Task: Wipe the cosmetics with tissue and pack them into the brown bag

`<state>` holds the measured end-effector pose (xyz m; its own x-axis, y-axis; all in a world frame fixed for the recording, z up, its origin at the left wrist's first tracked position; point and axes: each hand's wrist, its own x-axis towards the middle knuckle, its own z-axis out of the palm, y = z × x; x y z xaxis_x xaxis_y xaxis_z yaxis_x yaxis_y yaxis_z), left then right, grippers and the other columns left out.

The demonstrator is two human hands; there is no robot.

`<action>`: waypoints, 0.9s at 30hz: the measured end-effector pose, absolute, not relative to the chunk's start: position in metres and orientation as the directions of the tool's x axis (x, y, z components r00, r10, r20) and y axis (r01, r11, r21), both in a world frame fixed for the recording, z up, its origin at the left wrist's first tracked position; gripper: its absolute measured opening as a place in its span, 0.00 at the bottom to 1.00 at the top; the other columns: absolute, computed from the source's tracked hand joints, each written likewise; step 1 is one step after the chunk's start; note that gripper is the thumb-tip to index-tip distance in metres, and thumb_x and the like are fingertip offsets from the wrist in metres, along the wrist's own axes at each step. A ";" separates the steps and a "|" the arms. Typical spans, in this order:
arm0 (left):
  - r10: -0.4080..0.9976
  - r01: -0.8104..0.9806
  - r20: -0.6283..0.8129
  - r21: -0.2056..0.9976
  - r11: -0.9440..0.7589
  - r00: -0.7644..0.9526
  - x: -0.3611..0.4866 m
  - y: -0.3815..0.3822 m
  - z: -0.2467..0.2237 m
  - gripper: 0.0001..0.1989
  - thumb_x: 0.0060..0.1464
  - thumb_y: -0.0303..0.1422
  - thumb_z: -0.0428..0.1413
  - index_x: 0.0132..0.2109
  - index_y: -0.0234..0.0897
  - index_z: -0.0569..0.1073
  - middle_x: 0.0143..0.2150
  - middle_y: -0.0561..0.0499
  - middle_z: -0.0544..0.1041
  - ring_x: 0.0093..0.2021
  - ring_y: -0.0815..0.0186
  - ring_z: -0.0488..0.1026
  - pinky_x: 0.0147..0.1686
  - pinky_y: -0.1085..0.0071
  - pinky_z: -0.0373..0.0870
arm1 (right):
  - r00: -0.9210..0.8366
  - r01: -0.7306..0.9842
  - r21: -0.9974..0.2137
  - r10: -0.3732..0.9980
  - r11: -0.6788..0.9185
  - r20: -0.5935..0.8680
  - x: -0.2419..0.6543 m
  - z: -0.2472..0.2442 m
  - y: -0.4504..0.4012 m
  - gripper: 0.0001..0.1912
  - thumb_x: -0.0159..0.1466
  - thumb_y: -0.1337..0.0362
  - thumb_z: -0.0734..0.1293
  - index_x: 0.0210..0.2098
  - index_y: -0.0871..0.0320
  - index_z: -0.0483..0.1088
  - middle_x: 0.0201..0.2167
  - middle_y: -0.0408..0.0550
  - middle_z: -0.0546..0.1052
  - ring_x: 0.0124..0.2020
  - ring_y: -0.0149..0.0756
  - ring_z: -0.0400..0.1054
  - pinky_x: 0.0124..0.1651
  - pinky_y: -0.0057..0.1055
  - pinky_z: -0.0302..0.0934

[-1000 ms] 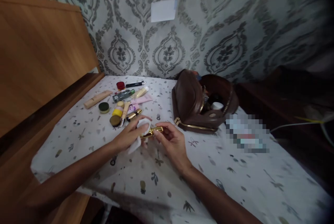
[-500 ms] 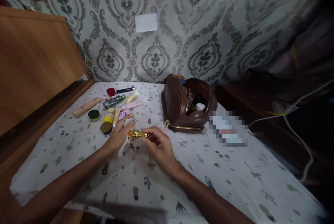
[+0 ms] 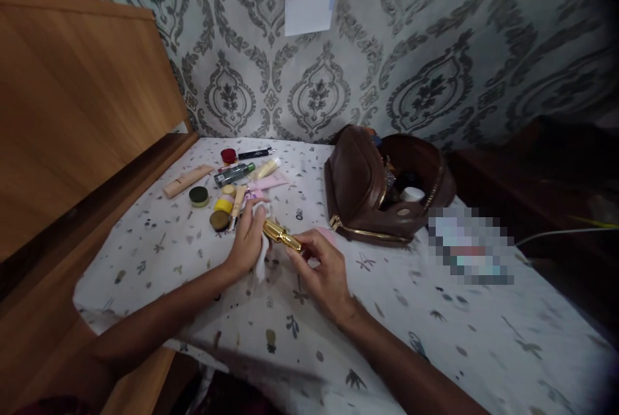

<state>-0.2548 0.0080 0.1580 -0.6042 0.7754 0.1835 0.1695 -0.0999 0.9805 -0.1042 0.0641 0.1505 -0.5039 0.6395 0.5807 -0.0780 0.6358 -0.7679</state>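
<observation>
Glossy gold tube (image 3: 282, 235), long axis toward table's (image 3: 387, 273) front-right corner, right hand (image 3: 322, 270) pinched on it, left hand (image 3: 246, 241) closed on white cloth (image 3: 262, 260)

On the table (image 3: 193, 292), the bag (image 3: 355, 176) stands at the right, near the wall (image 3: 372, 48). A jar (image 3: 412, 194) is inside it. At the left of the bag lies the bottle (image 3: 235, 174), and behind the bottle the pen (image 3: 256, 153). Before the bottle, the case (image 3: 282, 235) is between the left hand (image 3: 246, 241), with the cloth (image 3: 262, 260) in it, and the right hand (image 3: 326, 273).
</observation>
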 end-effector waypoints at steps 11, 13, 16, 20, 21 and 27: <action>0.793 0.773 0.608 0.486 -0.407 0.035 -0.267 0.000 0.141 0.26 0.62 0.36 0.55 0.63 0.39 0.58 0.53 0.42 0.71 0.55 0.56 0.70 0.55 0.60 0.68 | -0.547 -0.178 -0.974 0.808 0.142 0.218 -0.107 0.159 0.071 0.17 0.63 0.50 0.68 0.28 0.56 0.66 0.18 0.38 0.69 0.19 0.28 0.61 0.22 0.25 0.57; 0.782 0.774 0.623 0.481 -0.411 0.028 -0.269 0.000 0.142 0.23 0.63 0.33 0.54 0.62 0.40 0.59 0.53 0.43 0.72 0.54 0.57 0.71 0.54 0.62 0.69 | -0.550 -0.192 -0.970 0.803 0.148 0.231 -0.107 0.160 0.072 0.18 0.64 0.49 0.68 0.29 0.56 0.67 0.18 0.38 0.69 0.19 0.28 0.61 0.23 0.25 0.57; 0.816 0.742 0.578 0.544 -0.392 0.008 -0.271 -0.003 0.147 0.19 0.62 0.34 0.56 0.58 0.39 0.62 0.52 0.44 0.74 0.51 0.58 0.74 0.51 0.65 0.70 | -0.555 -0.199 -0.958 0.782 0.205 0.283 -0.105 0.159 0.071 0.17 0.65 0.50 0.67 0.30 0.56 0.68 0.19 0.39 0.69 0.19 0.28 0.61 0.24 0.25 0.57; 0.917 0.622 0.398 0.723 -0.301 -0.019 -0.271 -0.011 0.158 0.18 0.60 0.39 0.57 0.53 0.38 0.64 0.40 0.50 0.76 0.36 0.63 0.74 0.37 0.69 0.71 | -0.580 -0.182 -0.926 0.725 0.331 0.372 -0.100 0.160 0.071 0.12 0.67 0.53 0.66 0.37 0.56 0.70 0.24 0.41 0.71 0.23 0.29 0.64 0.27 0.27 0.60; 0.939 0.564 0.344 0.779 -0.274 -0.019 -0.270 -0.012 0.161 0.18 0.60 0.41 0.57 0.53 0.38 0.64 0.36 0.52 0.75 0.32 0.65 0.73 0.33 0.71 0.70 | -0.589 -0.182 -0.917 0.707 0.356 0.391 -0.099 0.160 0.072 0.12 0.67 0.54 0.66 0.39 0.56 0.71 0.26 0.41 0.72 0.24 0.29 0.65 0.28 0.27 0.61; 0.979 0.139 0.173 0.978 -0.158 -0.104 -0.257 -0.011 0.161 0.23 0.57 0.46 0.59 0.51 0.40 0.60 0.26 0.59 0.69 0.21 0.71 0.66 0.21 0.75 0.65 | -0.579 -0.245 -0.923 0.719 0.297 0.385 -0.100 0.161 0.071 0.19 0.64 0.54 0.69 0.53 0.53 0.68 0.37 0.45 0.75 0.33 0.33 0.69 0.34 0.29 0.66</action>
